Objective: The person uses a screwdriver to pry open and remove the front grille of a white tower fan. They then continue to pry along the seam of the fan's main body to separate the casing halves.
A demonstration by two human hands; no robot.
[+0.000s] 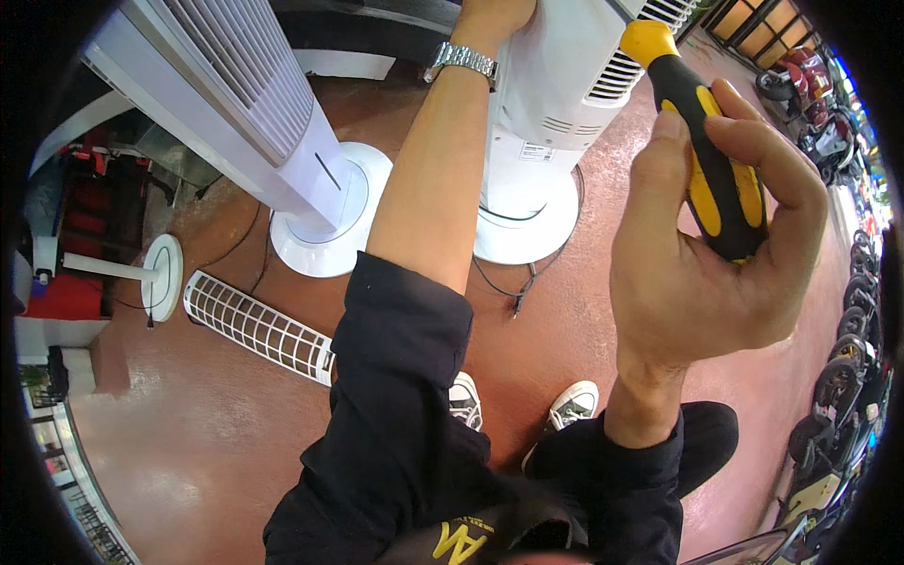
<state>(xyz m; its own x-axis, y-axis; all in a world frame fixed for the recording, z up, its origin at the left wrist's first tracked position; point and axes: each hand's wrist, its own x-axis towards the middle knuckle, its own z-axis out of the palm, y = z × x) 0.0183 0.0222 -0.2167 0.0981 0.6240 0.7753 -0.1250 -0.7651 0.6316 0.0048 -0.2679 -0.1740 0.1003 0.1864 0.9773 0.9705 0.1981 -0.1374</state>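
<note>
Reddish-brown floor (pixel 160 452) is stretching beneath everything, and parked motorcycles (pixel 838 386) are lining the right rim of the view. Ahead of the person, a white tower unit (pixel 546 104) with slotted vents is standing on a round base, a dark cord (pixel 515 303) trailing on the floor nearby. Both hands are working well apart. The right hand (pixel 706 254) is wrapping firmly around the yellow-and-black handle of a screwdriver (pixel 706 141), whose shaft is slanting up and left across the tower unit. The left hand (pixel 494 17), wearing a silver wristwatch (pixel 461 62), is reaching to the tower unit's side; the upper edge is hiding its fingers, so I cannot tell whether they are gripping. Leftward, a second tower (pixel 301 179) is standing, and a white lattice grille (pixel 259 325) is lying near the left sleeve (pixel 400 348).
</note>
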